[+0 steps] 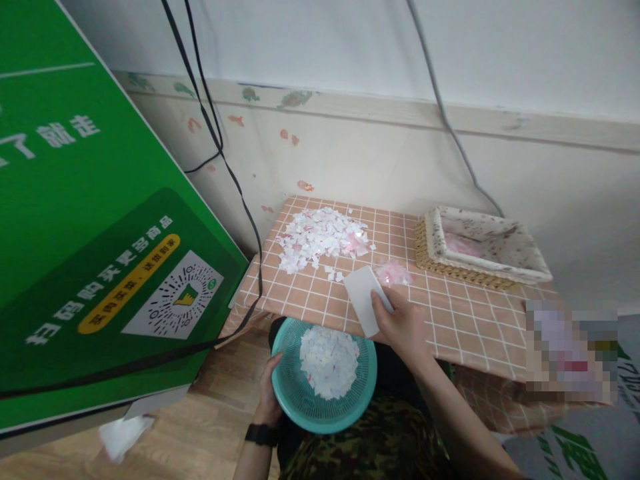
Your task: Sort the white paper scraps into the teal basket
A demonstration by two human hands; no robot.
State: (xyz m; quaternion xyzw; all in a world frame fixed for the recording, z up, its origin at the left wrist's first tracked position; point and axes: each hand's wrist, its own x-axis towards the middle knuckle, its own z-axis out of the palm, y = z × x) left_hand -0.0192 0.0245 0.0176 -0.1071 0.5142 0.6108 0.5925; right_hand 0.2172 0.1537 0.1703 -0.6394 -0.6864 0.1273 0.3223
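Observation:
My left hand (270,385) grips the left rim of a teal plastic basket (369,373) below the table's front edge. Inside the basket lies a heap of small white paper pieces (330,363), a few of them pinkish. In my right hand (400,323), between thumb and fingers, is a flat white card (361,300), held over the table edge just beyond the basket. A larger pile of white scraps (320,237), with some pink among them, is spread on the table past the card. Close to my right hand lies a small pink clear-looking clump (394,272).
A checked brown cloth covers the table (465,327). At its back right stands a wicker basket (480,277) with a floral lining and something pink inside. A green printed panel (125,220) rises at left, with a black strap (245,200) hanging before it. White paper (123,437) lies on the floor.

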